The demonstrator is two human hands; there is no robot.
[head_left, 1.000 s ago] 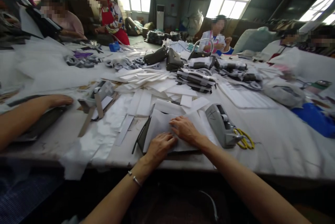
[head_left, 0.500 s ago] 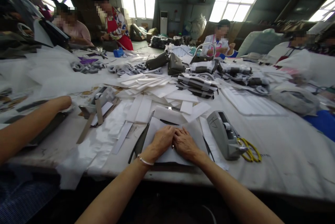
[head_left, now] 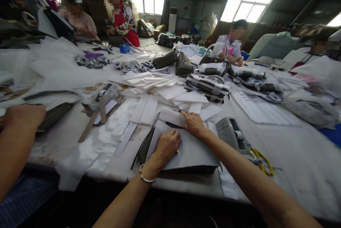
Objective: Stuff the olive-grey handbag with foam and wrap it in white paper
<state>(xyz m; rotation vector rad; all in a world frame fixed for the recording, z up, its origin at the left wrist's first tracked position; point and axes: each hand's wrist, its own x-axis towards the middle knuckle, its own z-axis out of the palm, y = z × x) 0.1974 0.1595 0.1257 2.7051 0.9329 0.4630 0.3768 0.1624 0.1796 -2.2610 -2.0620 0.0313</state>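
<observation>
In front of me a dark olive handbag (head_left: 145, 146) lies flat at the table's front edge, with a white sheet (head_left: 195, 153) covering most of it. My left hand (head_left: 168, 145), a bracelet at its wrist, rests palm down on this sheet with slightly bent fingers. Farther up, my right hand (head_left: 195, 124) lies with outstretched fingers on a white strip (head_left: 172, 117) at the bag's top edge. A small metal fitting (head_left: 177, 110) shows just beyond those fingertips. Neither hand is closed round anything that I can see.
A grey tape dispenser (head_left: 230, 134) and yellow-handled scissors (head_left: 263, 162) lie to the right. Another dispenser (head_left: 106, 95) stands left. White foam pieces (head_left: 149, 80) and wrapped bags (head_left: 207, 86) are piled beyond. At far left a co-worker's hand (head_left: 25, 114) is beside a dark bag.
My hands were together on the sheet's middle. The right has moved up to the bag's top edge; the left stays on the sheet. The bag's right side has swung nearer me.
</observation>
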